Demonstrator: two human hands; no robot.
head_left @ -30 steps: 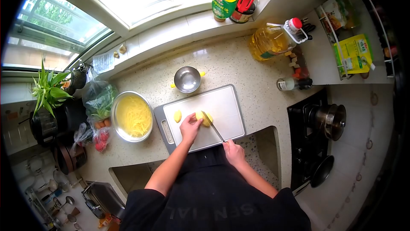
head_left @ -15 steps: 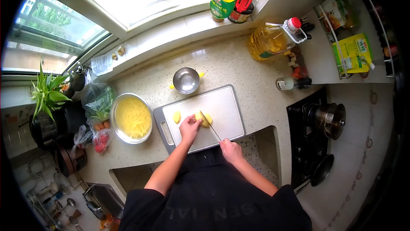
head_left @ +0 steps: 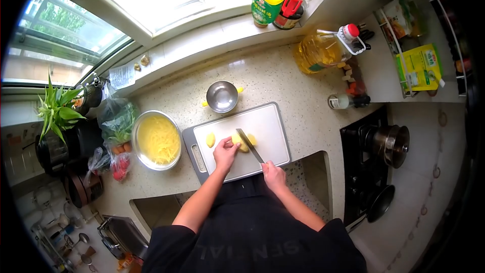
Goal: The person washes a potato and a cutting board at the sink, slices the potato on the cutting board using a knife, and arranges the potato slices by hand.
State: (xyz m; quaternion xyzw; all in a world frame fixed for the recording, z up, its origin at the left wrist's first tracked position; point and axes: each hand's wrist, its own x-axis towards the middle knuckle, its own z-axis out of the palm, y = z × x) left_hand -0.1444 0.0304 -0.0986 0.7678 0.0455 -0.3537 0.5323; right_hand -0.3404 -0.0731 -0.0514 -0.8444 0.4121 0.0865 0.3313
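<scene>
A person's right hand grips a long grey-bladed knife (head_left: pixel 250 146); the left (head_left: pixel 226 154) holds a pale-yellow potato chunk (head_left: pixel 243 148). Clean slicing favours tucked fingers.

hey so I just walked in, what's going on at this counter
A person seems to be cutting up something yellow, perhaps potato, on a cutting board. The left hand holds a yellow piece, and the right hand grips a knife, its blade between that piece and a smaller chunk to the right. A loose slice lies near the board's left side. Left of the board, a large bowl holds yellow shreds.
</scene>
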